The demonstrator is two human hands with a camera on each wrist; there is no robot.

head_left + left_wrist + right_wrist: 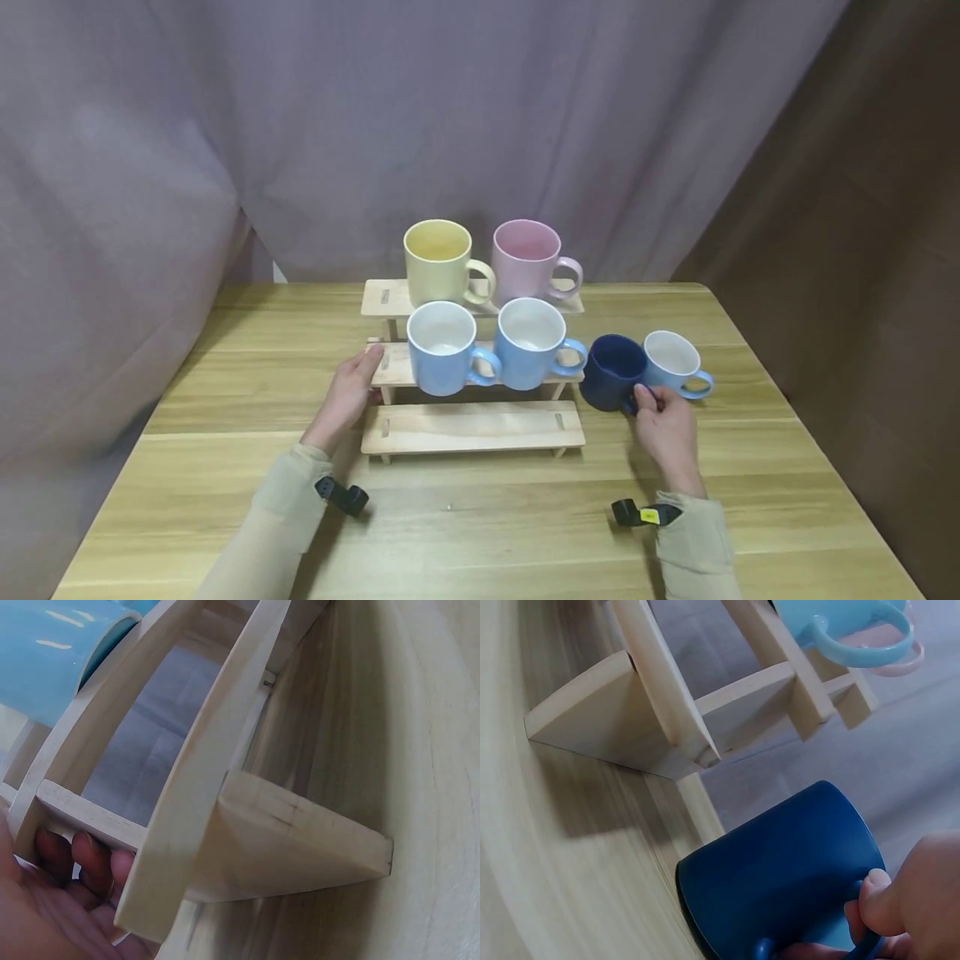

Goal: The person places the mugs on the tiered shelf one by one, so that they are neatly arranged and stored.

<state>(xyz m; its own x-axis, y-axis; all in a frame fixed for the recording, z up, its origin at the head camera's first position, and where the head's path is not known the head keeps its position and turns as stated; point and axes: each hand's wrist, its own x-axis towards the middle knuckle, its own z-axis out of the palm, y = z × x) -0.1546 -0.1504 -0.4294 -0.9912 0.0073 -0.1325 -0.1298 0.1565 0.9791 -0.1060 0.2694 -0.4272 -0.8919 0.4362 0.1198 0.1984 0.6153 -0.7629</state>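
A three-tier wooden rack stands on the table. My left hand grips the left end of its middle tier, thumb at the board and fingertips curled beneath. To the right of the rack, my right hand pinches the handle of a dark blue mug between thumb and fingers. This mug is upright in the head view; whether its base touches the table I cannot tell. Two light blue mugs sit on the middle tier. A yellow mug and a pink mug occupy the top tier.
Just behind the dark blue mug, another light blue mug with a white inside stands on the table. Grey curtain hangs along the back, with a darker brown drape at the right side.
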